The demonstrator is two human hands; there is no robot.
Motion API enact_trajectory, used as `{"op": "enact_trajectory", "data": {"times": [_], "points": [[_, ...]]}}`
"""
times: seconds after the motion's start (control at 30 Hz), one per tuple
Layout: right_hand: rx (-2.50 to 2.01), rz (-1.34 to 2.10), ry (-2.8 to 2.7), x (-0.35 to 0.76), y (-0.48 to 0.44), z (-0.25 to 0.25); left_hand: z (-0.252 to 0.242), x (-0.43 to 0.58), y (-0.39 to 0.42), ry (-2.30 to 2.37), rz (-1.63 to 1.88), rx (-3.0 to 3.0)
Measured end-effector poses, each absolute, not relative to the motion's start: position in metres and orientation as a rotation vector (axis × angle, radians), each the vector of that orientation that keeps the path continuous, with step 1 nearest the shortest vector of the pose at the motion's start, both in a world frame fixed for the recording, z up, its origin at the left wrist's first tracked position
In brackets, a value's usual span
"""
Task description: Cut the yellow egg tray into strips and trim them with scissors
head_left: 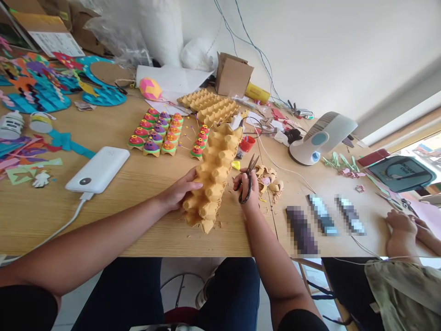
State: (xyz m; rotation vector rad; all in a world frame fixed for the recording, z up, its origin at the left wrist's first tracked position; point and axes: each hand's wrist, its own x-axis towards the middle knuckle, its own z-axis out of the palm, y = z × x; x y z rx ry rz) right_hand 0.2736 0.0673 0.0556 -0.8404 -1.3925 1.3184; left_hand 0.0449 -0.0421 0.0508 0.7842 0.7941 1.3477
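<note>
My left hand (182,187) grips the left edge of a tan cardboard egg tray (215,170), which is tilted up off the table with its cups facing me. In my right hand (251,186) is a pair of dark-handled scissors (245,187), blades parted and pointing up, just right of the tray and apart from it. Torn tray pieces and crumbs (270,181) lie right of my right hand. Behind the tray stand rows of painted egg cups (156,131) in red, purple, orange and green. More tan egg trays (210,105) lie farther back.
A white power bank (98,170) with a cable lies at left, near paper scraps. A white fan (319,138) stands at right, its cord crossing the table. Blurred phone-like objects (302,230) lie nearer. Another person's hands (403,223) rest at the right edge.
</note>
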Motion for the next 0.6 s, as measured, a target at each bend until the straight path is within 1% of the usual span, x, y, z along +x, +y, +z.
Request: {"op": "enact_trajectory", "data": {"times": [0.2,0.33,0.43,0.6], "points": [[-0.761,1.373,-1.373,0.268,0.065,0.05,0.051,0.045,-0.042,0.875,1.411,0.742],[-0.73,1.406,-1.352,0.268,0.067,0.049,0.065,0.045,-0.036,0.974,1.48,0.734],[-0.746,1.441,-1.352,0.268,0.068,0.049,0.081,0.043,-0.027,1.045,1.596,0.798],[-0.72,1.595,-1.448,0.266,0.066,0.053,0.091,0.048,-0.014,1.041,1.745,0.927]]}}
